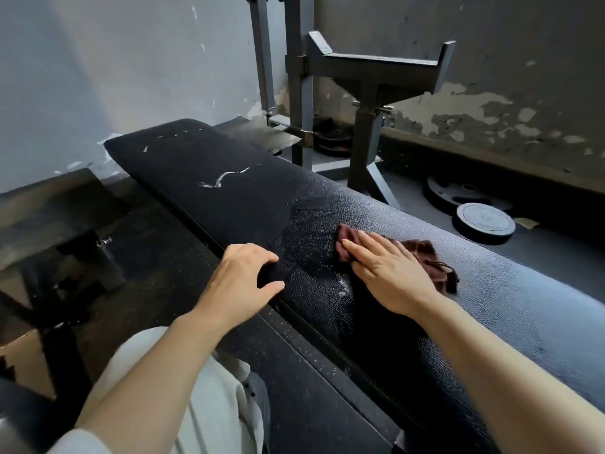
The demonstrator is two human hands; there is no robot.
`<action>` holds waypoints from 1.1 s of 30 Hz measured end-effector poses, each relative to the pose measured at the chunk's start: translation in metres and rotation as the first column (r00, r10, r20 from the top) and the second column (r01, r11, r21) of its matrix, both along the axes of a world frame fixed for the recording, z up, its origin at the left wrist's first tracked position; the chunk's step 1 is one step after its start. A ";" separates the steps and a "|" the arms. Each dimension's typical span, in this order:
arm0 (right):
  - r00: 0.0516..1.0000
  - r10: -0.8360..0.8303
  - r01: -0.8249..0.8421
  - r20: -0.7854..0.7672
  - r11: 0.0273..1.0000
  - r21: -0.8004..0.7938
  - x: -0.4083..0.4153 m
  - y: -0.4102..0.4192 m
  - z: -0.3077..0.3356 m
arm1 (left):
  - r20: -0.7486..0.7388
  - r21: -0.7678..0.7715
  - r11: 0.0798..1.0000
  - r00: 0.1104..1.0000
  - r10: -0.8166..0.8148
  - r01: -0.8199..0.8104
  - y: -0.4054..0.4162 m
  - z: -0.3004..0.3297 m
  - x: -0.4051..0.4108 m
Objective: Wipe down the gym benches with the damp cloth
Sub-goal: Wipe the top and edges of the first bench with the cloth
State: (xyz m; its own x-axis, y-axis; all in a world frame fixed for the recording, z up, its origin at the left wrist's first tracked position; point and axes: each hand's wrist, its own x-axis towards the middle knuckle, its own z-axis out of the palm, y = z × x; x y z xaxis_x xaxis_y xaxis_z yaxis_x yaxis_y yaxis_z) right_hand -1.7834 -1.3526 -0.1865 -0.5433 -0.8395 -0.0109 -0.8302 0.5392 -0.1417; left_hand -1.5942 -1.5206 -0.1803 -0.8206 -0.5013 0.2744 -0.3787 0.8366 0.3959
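Observation:
A long black padded gym bench (248, 191) runs from the upper left to the lower right. Its middle shines wet, and white streaks mark its far half. A dark brown cloth (429, 253) lies on the pad. My right hand (389, 273) presses flat on the cloth with straight fingers, covering most of it. My left hand (242, 280) rests on the bench's near edge, its fingers curled loosely over the rim and its thumb on the side.
A grey steel rack (363, 93) stands behind the bench. Weight plates (484, 221) lie on the dark floor to the right, and more sit under the rack (334, 139). Peeling walls close off the back. A cardboard box (23, 365) is at the lower left.

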 end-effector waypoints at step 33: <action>0.951 0.289 -0.275 0.113 0.954 -0.123 0.097 -0.056 0.002 | -0.207 0.045 0.993 0.972 0.112 -0.105 0.004 0.005 0.007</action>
